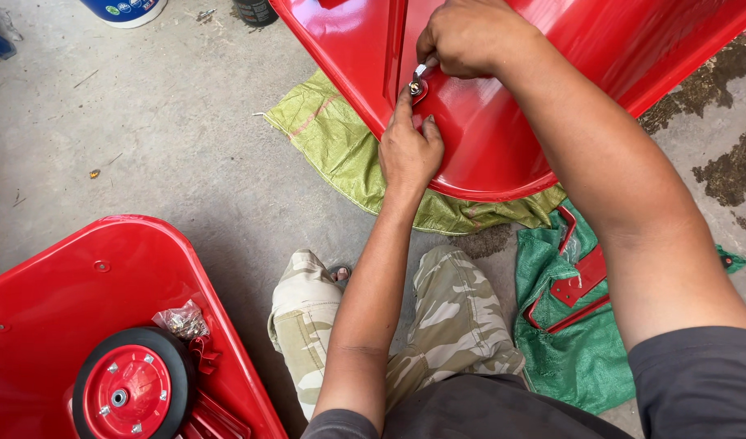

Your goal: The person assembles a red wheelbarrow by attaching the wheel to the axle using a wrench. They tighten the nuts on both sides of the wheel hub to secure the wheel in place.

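Observation:
An upturned red metal wheelbarrow tray [503, 138] lies in front of me on a yellow-green woven sack [340, 154]. A red metal strut [393, 49] runs down its underside. My left hand [409, 146] rests on the tray, index finger touching a silver bolt with a washer [417, 87] beside the strut. Just above the bolt, my right hand [470, 36] is closed around a small metal tool [423, 68] whose tip sits at the bolt.
A second red tray [80, 276] at lower left holds a black-tyred wheel with a red hub [129, 390], a plastic bag of hardware [182, 321] and red parts. Red brackets [580, 280] lie on a green sack [576, 341] at right. A bucket [125, 10] stands far left. Floor is concrete.

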